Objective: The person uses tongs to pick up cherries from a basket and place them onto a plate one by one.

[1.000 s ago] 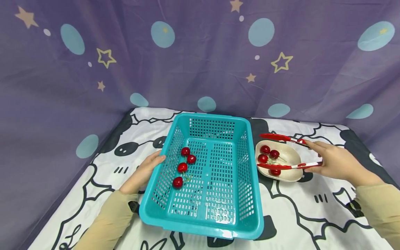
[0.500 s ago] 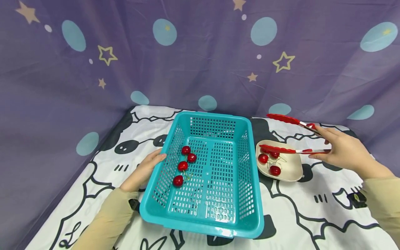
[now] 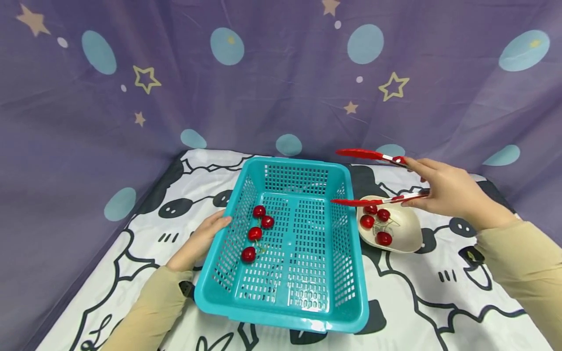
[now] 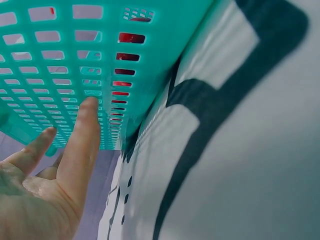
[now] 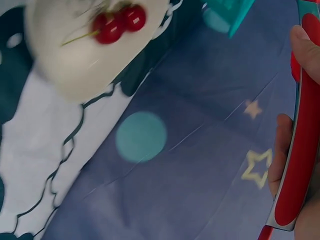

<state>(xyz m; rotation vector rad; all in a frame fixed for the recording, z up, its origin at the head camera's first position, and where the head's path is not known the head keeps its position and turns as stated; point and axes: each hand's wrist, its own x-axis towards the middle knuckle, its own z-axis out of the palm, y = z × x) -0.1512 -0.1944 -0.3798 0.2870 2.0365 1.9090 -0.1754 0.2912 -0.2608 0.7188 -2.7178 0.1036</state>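
Observation:
My right hand (image 3: 452,190) grips red-and-metal tongs (image 3: 357,202), their two arms spread apart with nothing between the tips. They hang above the right rim of a turquoise plastic basket (image 3: 290,324); the lower tip reaches over its inside. In the right wrist view, fingers and thumb wrap the red tongs handle (image 5: 300,150). Against the basket's left side lies my left hand (image 3: 199,241), its fingers extended and touching; the left wrist view shows the hand (image 4: 60,185) beside the perforated wall (image 4: 65,55). Several cherries (image 3: 255,234) lie in the basket's left half.
Right of the basket, close against it, sits a cream bowl (image 3: 410,229) with several cherries (image 3: 384,238) bearing stems, partly covered by the tongs. Beneath everything is a white cloth (image 3: 408,307) with black drawings. A purple patterned curtain (image 3: 263,97) stands behind.
The tongs rose from low over the bowl, first drifting right, then swung left to the basket's right rim. The left hand, basket and cherries stay put.

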